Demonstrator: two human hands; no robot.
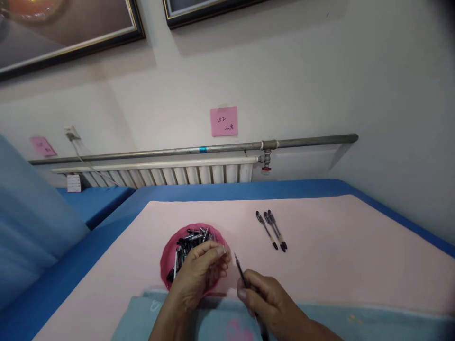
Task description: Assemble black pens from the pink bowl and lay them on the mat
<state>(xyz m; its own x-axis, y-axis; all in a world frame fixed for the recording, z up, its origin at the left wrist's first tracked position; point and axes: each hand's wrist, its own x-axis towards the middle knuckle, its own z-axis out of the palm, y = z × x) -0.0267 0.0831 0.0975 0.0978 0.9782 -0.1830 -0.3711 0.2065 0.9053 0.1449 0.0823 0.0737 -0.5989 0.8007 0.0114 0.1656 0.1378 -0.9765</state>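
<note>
My right hand (266, 300) is closed around a dark pen (239, 266), its bare thin tip pointing up and away from me. Just to the left, my left hand (201, 267) reaches over the near right side of a pink bowl (166, 251). Its thumb and forefinger are pressed together; whatever they pinch is too small or hidden to name. Many black and clear pen parts (194, 241) fill the bowl, partly covered by that hand. Beyond my right hand, three capped pens (273, 229) lie side by side on the pink sheet (320, 255).
A light blue cloth (330, 312) lies along the near edge. The table has a blue border (231, 190). Behind it are a white radiator (199, 174), a metal pipe (305, 141) and a red valve (266, 169). A blue curtain (31, 227) hangs at left.
</note>
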